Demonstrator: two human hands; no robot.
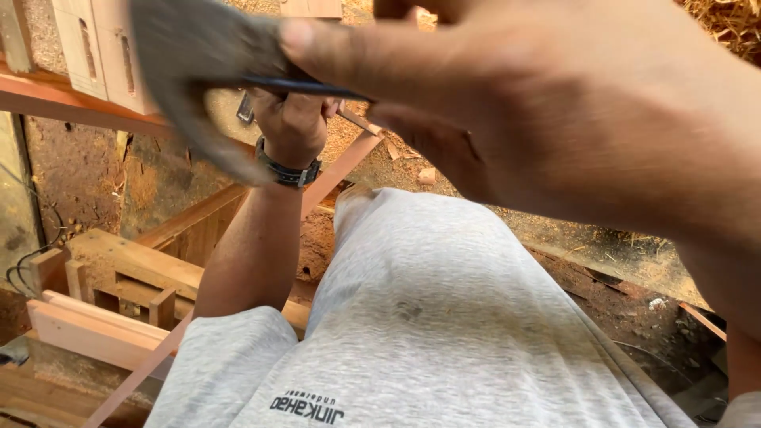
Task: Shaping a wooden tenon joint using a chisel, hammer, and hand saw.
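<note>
My right hand (539, 103) is raised close to the camera and fills the upper right. It grips the thin dark handle (317, 85) of a tool whose broad grey head (190, 71) is blurred at the upper left. Beyond it, my left hand (289, 119), with a dark wristwatch (287, 172), is closed in a fist over a reddish wooden beam (349, 162). A small metal piece (247, 108) pokes out beside that fist; most of it is hidden. My legs in grey shorts (428, 317) fill the lower middle.
Pale wooden blocks with cut slots (103, 55) rest on a reddish plank at the top left. Stacked wooden frame pieces (119, 293) lie at the lower left. Sawdust and wood chips (412, 162) cover the ground, with straw (729, 24) at the top right.
</note>
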